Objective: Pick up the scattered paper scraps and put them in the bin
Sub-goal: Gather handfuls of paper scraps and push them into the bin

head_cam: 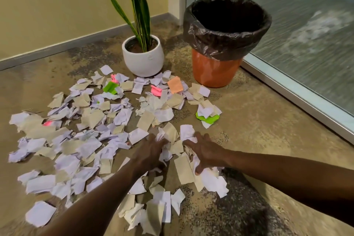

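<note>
Several paper scraps (92, 140), white, tan, pink, green and orange, lie scattered over the floor. The bin (214, 71) is an orange bucket lined with a black bag, standing upright at the back right with its mouth open. My left hand (149, 153) presses down on a small heap of white and tan scraps (176, 147) near the middle, fingers spread. Just right of it, my right hand (205, 151) has its fingers curled round crumpled white scraps (210, 180) on the other side of that heap.
A white pot (143, 59) with a tall green plant stands left of the bin, scraps touching its base. A glass wall with a metal frame (298, 97) runs along the right. A beige wall (57, 15) closes the back.
</note>
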